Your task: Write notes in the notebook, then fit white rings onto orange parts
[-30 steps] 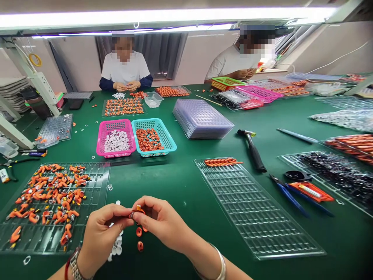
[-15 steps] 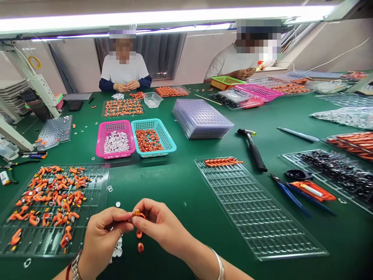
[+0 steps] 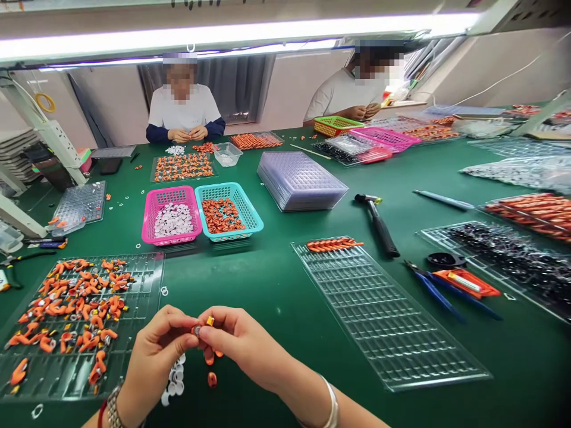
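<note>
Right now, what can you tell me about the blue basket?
The blue basket is a small turquoise tray that looks like plastic, with mesh walls and a rim. It sits flat on the green table, right beside a pink basket; whether they touch is unclear. It holds a pile of little orange parts. No hand touches it.

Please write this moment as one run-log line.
left hand: pinches orange part | right hand: pinches same part | below: white rings | surface: green table

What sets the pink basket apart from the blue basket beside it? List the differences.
The pink basket holds white ring-like pieces; the blue basket holds orange pieces. The pink basket sits to the left, the blue basket to the right, their sides touching. Both are slotted plastic, similar in size, on the green table.
</note>
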Action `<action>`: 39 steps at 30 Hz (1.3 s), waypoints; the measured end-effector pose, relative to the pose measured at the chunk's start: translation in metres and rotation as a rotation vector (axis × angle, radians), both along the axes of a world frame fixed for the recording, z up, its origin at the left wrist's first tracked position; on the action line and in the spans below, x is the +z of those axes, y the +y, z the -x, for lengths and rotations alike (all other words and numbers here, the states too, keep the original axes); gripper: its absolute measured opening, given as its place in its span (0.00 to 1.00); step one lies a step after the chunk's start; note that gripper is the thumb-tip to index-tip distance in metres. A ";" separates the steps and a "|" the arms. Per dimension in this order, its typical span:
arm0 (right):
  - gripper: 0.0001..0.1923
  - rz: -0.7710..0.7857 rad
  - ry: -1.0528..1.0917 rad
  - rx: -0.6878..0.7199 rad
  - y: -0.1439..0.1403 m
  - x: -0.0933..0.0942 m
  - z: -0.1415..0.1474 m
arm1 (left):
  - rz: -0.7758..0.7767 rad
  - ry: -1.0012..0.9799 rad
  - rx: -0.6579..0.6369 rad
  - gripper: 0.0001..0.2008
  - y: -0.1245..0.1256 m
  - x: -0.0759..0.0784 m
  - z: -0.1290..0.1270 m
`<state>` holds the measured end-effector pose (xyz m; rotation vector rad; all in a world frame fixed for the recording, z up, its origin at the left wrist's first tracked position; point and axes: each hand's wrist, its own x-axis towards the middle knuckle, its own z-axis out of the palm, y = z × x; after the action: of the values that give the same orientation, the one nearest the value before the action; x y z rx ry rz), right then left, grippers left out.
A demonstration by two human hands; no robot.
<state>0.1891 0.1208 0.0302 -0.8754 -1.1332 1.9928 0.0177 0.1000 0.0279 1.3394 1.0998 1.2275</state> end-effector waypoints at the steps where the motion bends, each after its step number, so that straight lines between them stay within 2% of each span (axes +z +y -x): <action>1: 0.24 0.005 0.002 0.005 0.000 0.000 0.000 | -0.025 0.011 -0.001 0.06 0.000 0.000 0.000; 8: 0.20 0.043 0.098 -0.031 -0.004 -0.006 0.004 | -0.174 0.120 0.031 0.09 -0.006 -0.002 -0.001; 13: 0.19 0.149 0.195 -0.109 -0.010 -0.010 0.014 | -0.192 0.141 0.037 0.11 -0.011 -0.003 -0.002; 16: 0.20 0.220 0.237 -0.135 -0.011 -0.010 0.016 | -0.135 0.115 0.031 0.08 -0.009 -0.003 -0.002; 19: 0.18 0.244 0.244 -0.080 -0.009 -0.008 0.012 | -0.025 0.023 0.013 0.05 -0.006 -0.004 -0.001; 22: 0.18 0.201 0.210 -0.025 -0.007 -0.003 0.005 | 0.103 -0.183 -0.016 0.04 -0.004 -0.004 -0.002; 26: 0.21 0.070 0.109 -0.039 -0.008 0.004 0.000 | 0.205 -0.373 -0.048 0.05 -0.003 -0.003 -0.006; 31: 0.24 -0.016 0.046 -0.038 -0.010 0.007 0.000 | 0.249 -0.425 -0.049 0.06 0.000 -0.003 -0.008; 39: 0.24 -0.015 0.022 -0.027 -0.011 0.005 0.000 | 0.289 -0.447 -0.036 0.08 0.001 -0.002 -0.011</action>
<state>0.1893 0.1101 0.0351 -0.8548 -1.1164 1.9652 0.0289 0.1007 0.0256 0.8117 0.8857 1.2120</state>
